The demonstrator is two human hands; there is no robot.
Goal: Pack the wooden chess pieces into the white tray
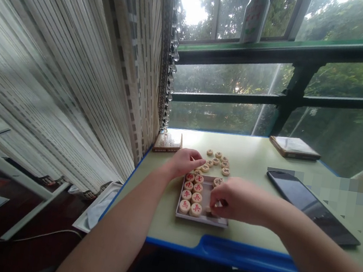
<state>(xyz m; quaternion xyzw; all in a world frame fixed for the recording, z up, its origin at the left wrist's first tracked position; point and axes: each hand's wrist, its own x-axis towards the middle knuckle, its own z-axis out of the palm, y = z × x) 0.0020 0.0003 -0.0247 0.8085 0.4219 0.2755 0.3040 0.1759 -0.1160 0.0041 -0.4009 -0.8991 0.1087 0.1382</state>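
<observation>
A shallow open box [201, 220] lies near the front of the table. On its left side sit two columns of round Chinese chess pieces [196, 198] with red characters. My right hand [231, 199] reaches over the box's right part, fingers curled down on a pale Chinese chess piece [209, 210] low in the box. Just behind that hand, a black-marked piece [218, 182] rests in the far right corner. Beyond the box, my left hand [189, 160] has its thumb and fingertips pinched together at the loose Chinese chess pieces [216, 161], seemingly on one partly hidden piece.
A dark tablet [313, 208] lies on the right of the table [162, 228]. Farther back is a flat boxed item [294, 148]. A small box [167, 143] stands at the back left by the curtain [79, 49]. A can [255, 18] stands on the window ledge.
</observation>
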